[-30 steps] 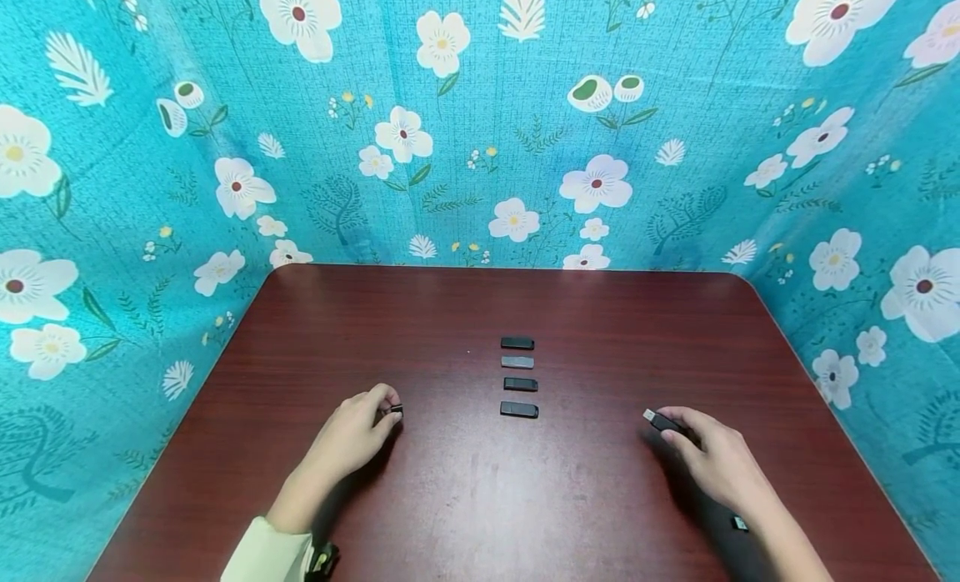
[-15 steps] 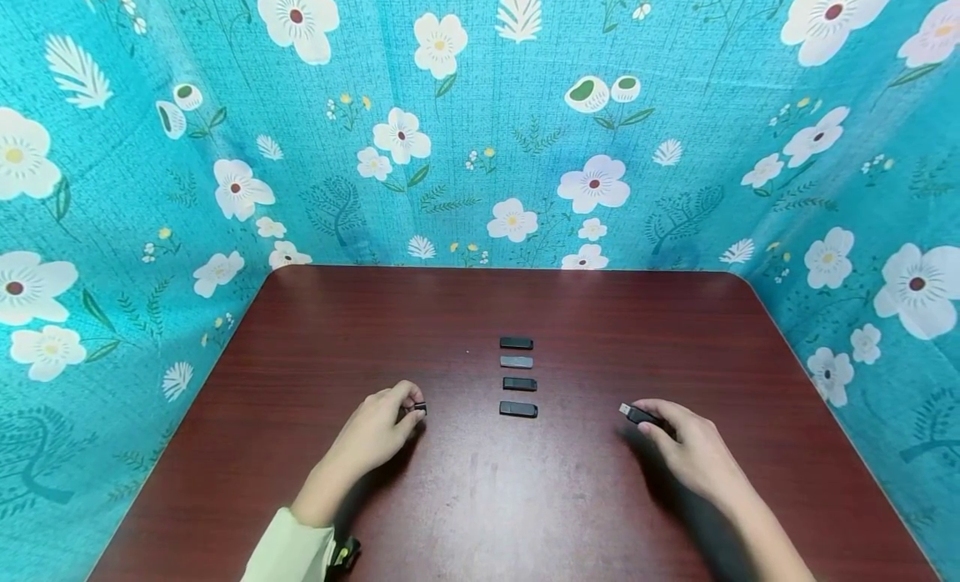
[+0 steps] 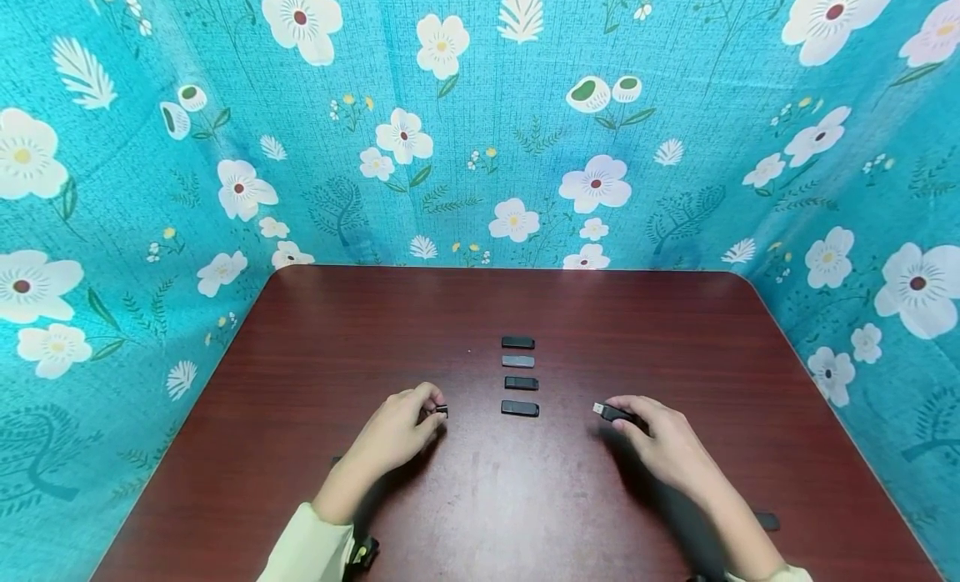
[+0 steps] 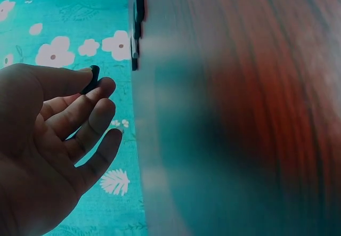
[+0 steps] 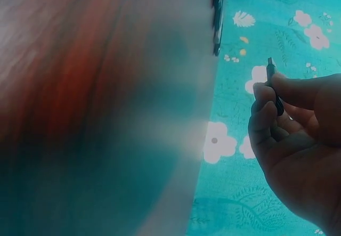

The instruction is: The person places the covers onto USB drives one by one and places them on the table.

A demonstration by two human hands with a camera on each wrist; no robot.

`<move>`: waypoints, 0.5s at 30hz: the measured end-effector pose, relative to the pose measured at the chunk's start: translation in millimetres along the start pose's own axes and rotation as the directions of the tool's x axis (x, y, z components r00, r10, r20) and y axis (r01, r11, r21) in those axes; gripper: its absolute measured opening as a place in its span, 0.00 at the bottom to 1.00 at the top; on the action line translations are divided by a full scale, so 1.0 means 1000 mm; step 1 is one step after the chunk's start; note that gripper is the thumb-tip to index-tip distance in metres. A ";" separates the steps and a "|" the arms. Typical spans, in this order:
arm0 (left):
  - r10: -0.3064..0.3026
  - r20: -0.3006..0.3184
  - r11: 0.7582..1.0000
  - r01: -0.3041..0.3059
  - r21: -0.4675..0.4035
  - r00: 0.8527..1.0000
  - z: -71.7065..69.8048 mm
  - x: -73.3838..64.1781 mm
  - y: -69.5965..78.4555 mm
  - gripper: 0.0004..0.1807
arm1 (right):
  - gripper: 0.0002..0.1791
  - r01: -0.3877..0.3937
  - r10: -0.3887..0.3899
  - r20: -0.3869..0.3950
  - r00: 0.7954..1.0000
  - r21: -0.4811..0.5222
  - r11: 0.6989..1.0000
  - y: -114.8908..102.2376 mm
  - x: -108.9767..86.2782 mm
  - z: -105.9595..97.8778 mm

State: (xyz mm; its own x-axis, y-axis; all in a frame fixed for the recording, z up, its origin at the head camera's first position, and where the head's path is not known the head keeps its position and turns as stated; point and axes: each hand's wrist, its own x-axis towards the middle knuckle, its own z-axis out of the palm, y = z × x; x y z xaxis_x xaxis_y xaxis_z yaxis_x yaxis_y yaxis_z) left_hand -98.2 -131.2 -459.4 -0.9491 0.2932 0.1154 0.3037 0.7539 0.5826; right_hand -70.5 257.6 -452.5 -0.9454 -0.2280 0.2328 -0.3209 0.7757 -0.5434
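My right hand pinches a black USB flash drive between thumb and fingers. Its bare metal plug points left, and the same drive stands up from the fingertips in the right wrist view. Across from it, my left hand pinches a small black cap, mostly covered by the fingers; in the left wrist view this cap sits between thumb and index finger. The two hands are apart, both raised over the table. Between them and slightly farther back lies a column of several flash drives, the nearest one black.
In that column, a grey flash drive lies among black ones. A dark flat piece shows beside the right forearm, and a dark bit peeks out by the left forearm. The reddish-brown table ends at a flowered curtain.
Both hands have moved inward, the left hand rightward with the cap and the right hand leftward with the flash drive. The gap between them has narrowed. The column has stayed put.
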 end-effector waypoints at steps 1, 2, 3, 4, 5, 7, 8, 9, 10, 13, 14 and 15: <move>0.002 0.003 1.000 -0.002 -0.005 1.000 0.001 0.000 0.001 0.07 | 0.15 0.005 -0.005 0.003 1.000 0.001 1.000 -0.001 0.001 0.001; 0.005 0.008 1.000 -0.005 -0.008 1.000 0.001 0.001 0.003 0.07 | 0.15 0.008 -0.009 0.006 1.000 0.003 1.000 -0.002 0.002 0.001; 0.008 0.010 1.000 -0.008 -0.009 1.000 0.002 0.001 0.004 0.07 | 0.15 0.015 -0.015 0.006 1.000 0.002 1.000 -0.002 0.003 0.002; 0.010 0.013 1.000 -0.010 -0.011 1.000 0.003 0.001 0.005 0.07 | 0.15 0.021 -0.021 0.005 1.000 0.001 1.000 -0.003 0.003 0.002; 0.013 0.018 1.000 -0.013 -0.014 1.000 0.003 0.002 0.006 0.07 | 0.15 0.026 -0.026 0.005 1.000 -0.001 1.000 -0.004 0.004 0.002; 0.018 0.023 1.000 -0.018 -0.014 1.000 0.005 0.003 0.007 0.07 | 0.15 0.030 -0.030 0.005 1.000 -0.002 1.000 -0.005 0.005 0.003; 0.020 0.026 1.000 -0.020 -0.012 0.999 0.006 0.003 0.008 0.07 | 0.15 0.034 -0.034 0.003 0.999 -0.001 0.999 -0.006 0.006 0.003; 0.023 0.027 1.000 -0.023 -0.008 0.999 0.006 0.004 0.008 0.07 | 0.15 0.041 -0.041 -0.003 0.999 0.000 0.999 -0.007 0.006 0.004; 0.026 0.029 1.000 -0.026 -0.005 0.999 0.007 0.004 0.009 0.07 | 0.15 0.044 -0.044 -0.006 0.999 0.002 0.999 -0.008 0.007 0.005; 0.037 0.030 0.999 -0.037 0.004 0.999 0.008 0.005 0.012 0.07 | 0.15 0.062 -0.061 -0.018 0.998 0.009 0.998 -0.011 0.008 0.007; 0.041 0.030 0.999 -0.041 0.007 0.999 0.009 0.006 0.013 0.07 | 0.15 0.065 -0.064 -0.018 0.998 0.011 0.998 -0.012 0.009 0.007; 0.043 0.030 0.999 -0.044 0.007 0.999 0.010 0.006 0.014 0.07 | 0.15 0.066 -0.066 -0.017 0.998 0.014 0.998 -0.013 0.009 0.008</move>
State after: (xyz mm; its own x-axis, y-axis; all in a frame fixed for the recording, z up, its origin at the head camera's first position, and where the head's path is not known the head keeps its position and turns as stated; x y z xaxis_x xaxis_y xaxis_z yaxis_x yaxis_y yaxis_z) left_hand -98.9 -113.7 -458.5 -0.9321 0.3431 0.1164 0.3454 0.7446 0.5712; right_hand -75.4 241.1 -449.7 -0.9212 -0.2683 0.2817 -0.3832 0.7508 -0.5380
